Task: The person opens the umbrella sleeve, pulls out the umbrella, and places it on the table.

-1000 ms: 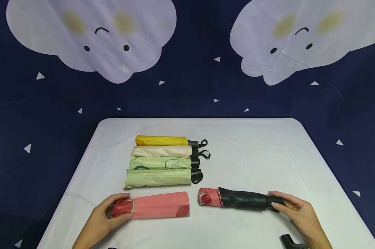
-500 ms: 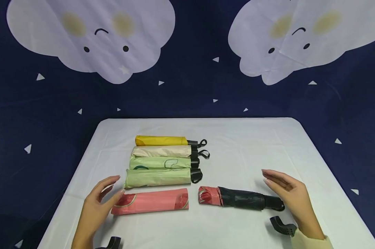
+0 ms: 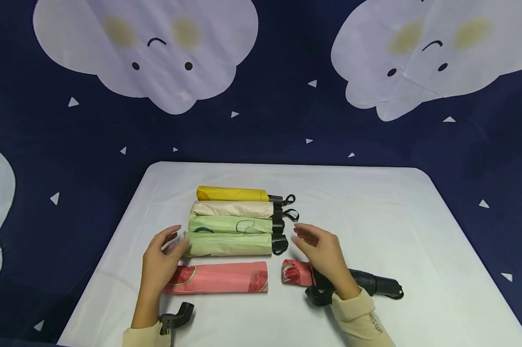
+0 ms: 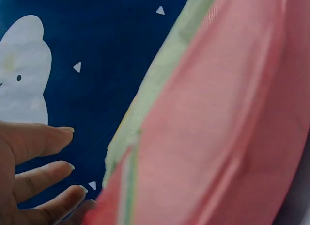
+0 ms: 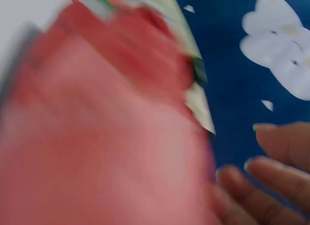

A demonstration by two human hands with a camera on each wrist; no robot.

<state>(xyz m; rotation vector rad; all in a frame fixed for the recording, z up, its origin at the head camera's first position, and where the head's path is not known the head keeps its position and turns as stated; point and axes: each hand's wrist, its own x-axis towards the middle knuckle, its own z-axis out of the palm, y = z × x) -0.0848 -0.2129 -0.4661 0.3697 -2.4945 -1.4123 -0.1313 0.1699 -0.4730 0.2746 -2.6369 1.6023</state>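
Four folded umbrellas would exceed my view's simple count, so several lie side by side: yellow point(image 3: 232, 193), cream point(image 3: 232, 208), patterned green point(image 3: 219, 224) and, nearest, plain green point(image 3: 230, 245). My left hand point(image 3: 159, 260) hovers by the plain green umbrella's left end, fingers loosely bent; contact is unclear. By that umbrella's black handle, my right hand point(image 3: 326, 248) is held with relaxed fingers, gripping nothing. A pink watermelon-print sleeve point(image 3: 222, 278) lies in front of the row. Right of it rests a black umbrella with a pink end point(image 3: 295, 273), partly hidden by my right wrist.
The umbrellas lie on a white table point(image 3: 438, 250) with rounded far corners. Behind it hangs a dark blue cloth point(image 3: 269, 106) with clouds and triangles. Black wrist-camera mounts point(image 3: 176, 315) stick out from both wrists.
Both hands have let go of the pink sleeve and the black umbrella. The right hand has swung left to the green umbrella's handle; the left has moved up to its other end.
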